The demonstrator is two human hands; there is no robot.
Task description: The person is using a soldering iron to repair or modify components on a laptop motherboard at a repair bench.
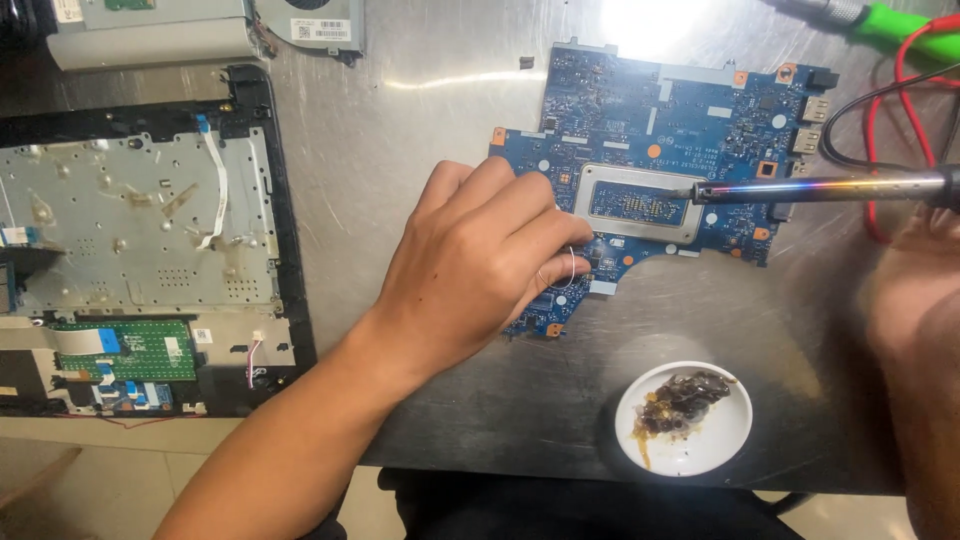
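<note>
A blue circuit board (680, 110) lies flat on the steel table (420, 130). My left hand (470, 270) rests on the board's lower left part and pinches a thin loop of solder wire (562, 272). My right hand (925, 330) is at the right edge, blurred, and holds a soldering iron (830, 188) by its handle. The iron's heat-tinted metal barrel lies level, pointing left. Its tip is at the right rim of the silver chip frame (640, 203) in the board's middle.
An opened laptop base (140, 220) with a metal plate, a white ribbon cable and a green small board lies at left. A white dish (685, 420) of brown flux residue stands near the front edge. Red and black leads (890, 110) curl at right, with a green tool (900, 22) above.
</note>
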